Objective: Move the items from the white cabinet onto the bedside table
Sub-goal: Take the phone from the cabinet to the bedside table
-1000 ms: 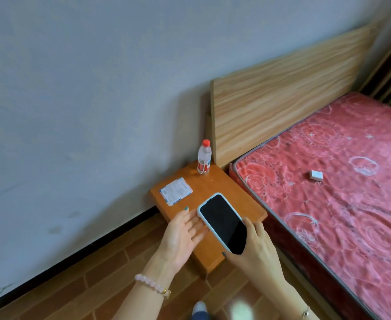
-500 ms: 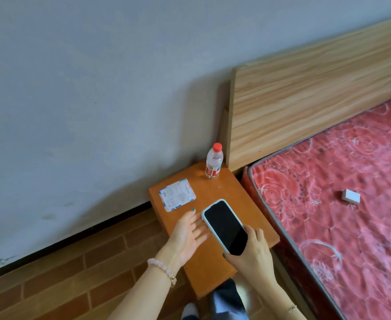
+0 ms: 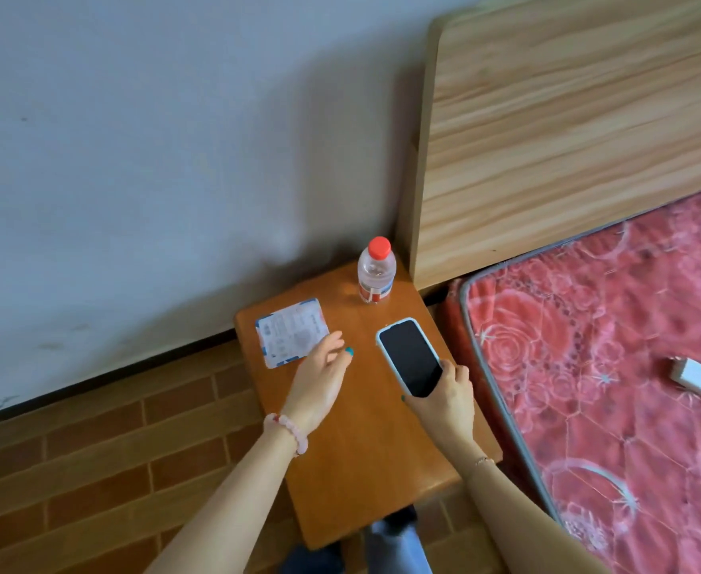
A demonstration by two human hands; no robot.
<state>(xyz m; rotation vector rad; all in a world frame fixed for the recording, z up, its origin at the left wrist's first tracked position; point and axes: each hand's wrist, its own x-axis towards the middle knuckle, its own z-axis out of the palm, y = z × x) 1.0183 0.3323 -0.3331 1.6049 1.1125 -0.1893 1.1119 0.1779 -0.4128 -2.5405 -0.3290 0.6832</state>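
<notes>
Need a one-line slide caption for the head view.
Right hand grips a phone over the orange bedside table, left hand open beside it; a water bottle and a white packet sit farther back.

A pale-cased phone point(image 3: 410, 356), dark screen up, is held at its near end by the right hand point(image 3: 444, 401) at the worktop's point(image 3: 361, 470) right. A red-capped clear bottle point(image 3: 375, 271) is stood upright at the back. A white packet point(image 3: 290, 333) is laid flat at the back left.

Nothing is legible: the print on the white packet point(image 3: 292, 332) just beyond the left hand point(image 3: 319, 379) is blurred, likewise the label of the bottle point(image 3: 375, 270) farther off.
</notes>
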